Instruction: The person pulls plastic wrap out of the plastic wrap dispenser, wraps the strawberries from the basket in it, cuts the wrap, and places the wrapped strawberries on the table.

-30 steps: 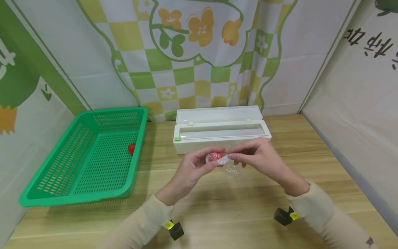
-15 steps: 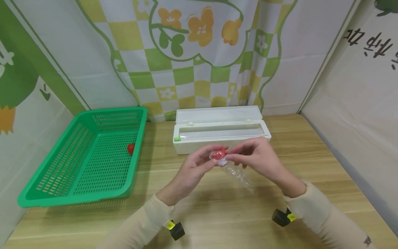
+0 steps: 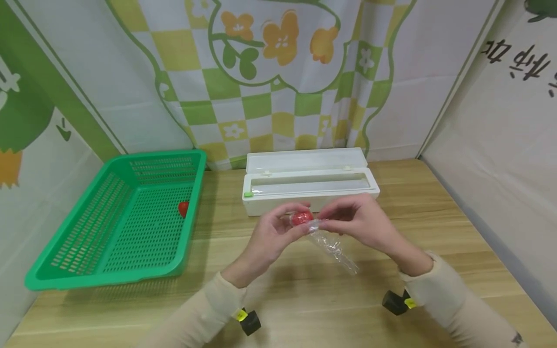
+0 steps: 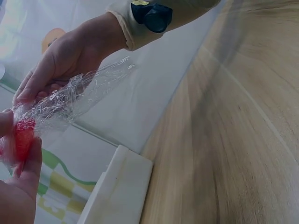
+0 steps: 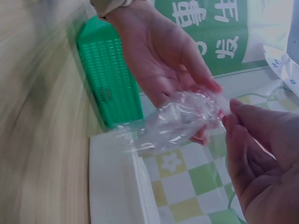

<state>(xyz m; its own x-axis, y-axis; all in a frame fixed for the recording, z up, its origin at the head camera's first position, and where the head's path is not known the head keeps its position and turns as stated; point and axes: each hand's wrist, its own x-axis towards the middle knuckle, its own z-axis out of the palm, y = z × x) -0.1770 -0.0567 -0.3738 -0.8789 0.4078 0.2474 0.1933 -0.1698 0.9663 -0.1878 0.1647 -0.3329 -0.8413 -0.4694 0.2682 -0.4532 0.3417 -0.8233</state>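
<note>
A small red rounded thing (image 3: 301,218), fruit-like in look, is wrapped in clear cling film above the table; its kind is hard to tell. My left hand (image 3: 269,237) holds it between thumb and fingers. Beside it, my right hand (image 3: 362,220) pinches the film close to the red thing. A crumpled tail of cling film (image 3: 330,245) hangs below, between the hands. In the left wrist view the film (image 4: 81,95) trails off the red thing (image 4: 23,140). The right wrist view shows bunched film (image 5: 175,122) covering much of it.
A white cling film dispenser (image 3: 283,204) with its lid raised and a green slider stands behind the hands. At left is a green plastic basket (image 3: 109,279), with another red thing (image 3: 183,209) near its right wall. A patterned curtain (image 3: 256,108) hangs behind.
The red thing has turned within the fingers, and the loose film tail now hangs longer and lower. My right fingers have shifted their pinch slightly. Basket and dispenser stay put.
</note>
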